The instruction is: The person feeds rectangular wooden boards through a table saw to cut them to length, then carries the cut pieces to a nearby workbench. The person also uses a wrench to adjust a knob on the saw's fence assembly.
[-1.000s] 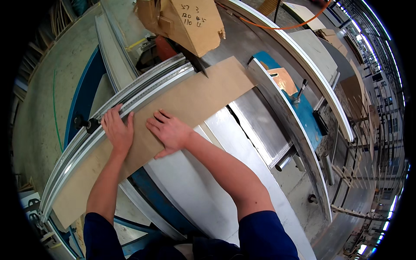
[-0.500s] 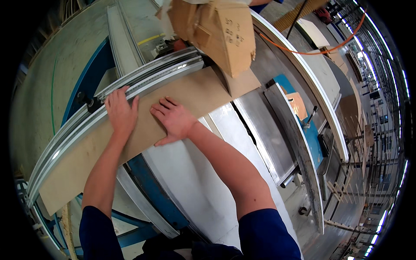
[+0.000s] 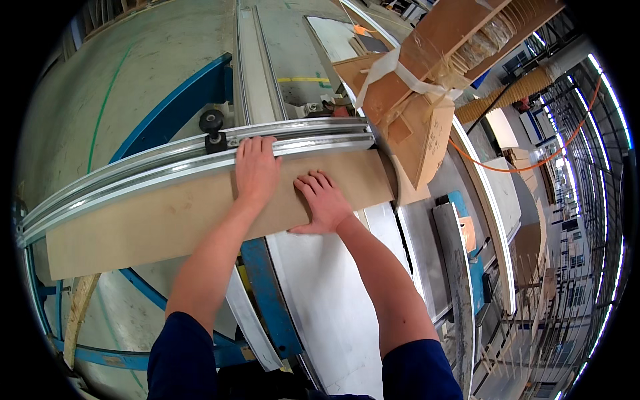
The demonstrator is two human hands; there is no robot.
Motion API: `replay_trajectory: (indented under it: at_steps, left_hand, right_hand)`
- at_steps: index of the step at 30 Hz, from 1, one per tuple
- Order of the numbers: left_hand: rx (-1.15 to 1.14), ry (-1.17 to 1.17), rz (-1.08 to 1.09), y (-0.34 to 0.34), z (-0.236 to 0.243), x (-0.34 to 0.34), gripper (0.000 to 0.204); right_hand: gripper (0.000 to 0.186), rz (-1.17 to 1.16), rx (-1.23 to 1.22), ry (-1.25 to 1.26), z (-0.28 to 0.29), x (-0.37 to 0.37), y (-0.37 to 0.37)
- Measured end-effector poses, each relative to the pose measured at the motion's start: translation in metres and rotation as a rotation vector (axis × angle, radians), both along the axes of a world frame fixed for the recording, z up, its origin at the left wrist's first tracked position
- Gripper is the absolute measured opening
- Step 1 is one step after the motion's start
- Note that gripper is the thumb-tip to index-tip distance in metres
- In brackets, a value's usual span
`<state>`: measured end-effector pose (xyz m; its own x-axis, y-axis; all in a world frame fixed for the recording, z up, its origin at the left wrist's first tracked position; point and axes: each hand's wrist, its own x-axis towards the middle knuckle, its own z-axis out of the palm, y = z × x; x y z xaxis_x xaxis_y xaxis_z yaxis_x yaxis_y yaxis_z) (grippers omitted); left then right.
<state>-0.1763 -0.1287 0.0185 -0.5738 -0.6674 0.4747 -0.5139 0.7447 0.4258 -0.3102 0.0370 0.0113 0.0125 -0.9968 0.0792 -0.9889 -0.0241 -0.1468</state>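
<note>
The setting is an industrial workshop, as indicated by a silver guide rail [image 3: 173, 167] crossing a machine's metal bed [image 3: 327, 287], blue steel framing [image 3: 177, 107], a ribbed tan hose [image 3: 507, 102], a painted green floor line [image 3: 109, 101] and overhead strip lights [image 3: 619, 115].

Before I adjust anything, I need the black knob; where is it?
In the head view, the black knob is left of centre, on the metal rail, just up and left of the left hand.

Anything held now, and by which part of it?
No closed hold visible: right grip spread on the board, thumb at its near edge; left grip across board and fence, fingertips on the fence.
</note>
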Motion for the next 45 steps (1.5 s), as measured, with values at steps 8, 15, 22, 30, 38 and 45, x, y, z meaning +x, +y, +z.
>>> replay_trajectory:
  at_steps: [8, 15, 22, 30, 38, 45]
  left_hand:
    - [0.093, -0.007, -0.038, 0.03, 0.01, 0.023, 0.045]
    - [0.107, -0.027, -0.048, 0.085, 0.02, 0.048, 0.048]
    - [-0.023, -0.056, -0.077, 0.157, 0.023, 0.072, 0.053]
    - [-0.189, -0.113, -0.077, 0.23, -0.001, 0.088, 0.06]
    - [-0.201, -0.098, -0.151, 0.273, -0.013, 0.097, 0.066]
    - [0.224, -0.083, -0.187, 0.322, -0.03, 0.267, 0.056]
  right_hand:
    - [0.111, 0.006, 0.031, 0.035, 0.009, 0.02, 0.029]
    - [0.11, 0.01, 0.031, 0.029, 0.012, 0.045, 0.083]
    - [0.106, 0.04, -0.074, -0.038, 0.015, 0.065, 0.153]
    - [0.102, 0.089, -0.207, -0.102, -0.007, 0.079, 0.224]
    - [0.102, 0.131, -0.293, -0.133, -0.02, 0.082, 0.271]
    - [0.098, 0.139, -0.35, -0.162, -0.033, 0.084, 0.288]
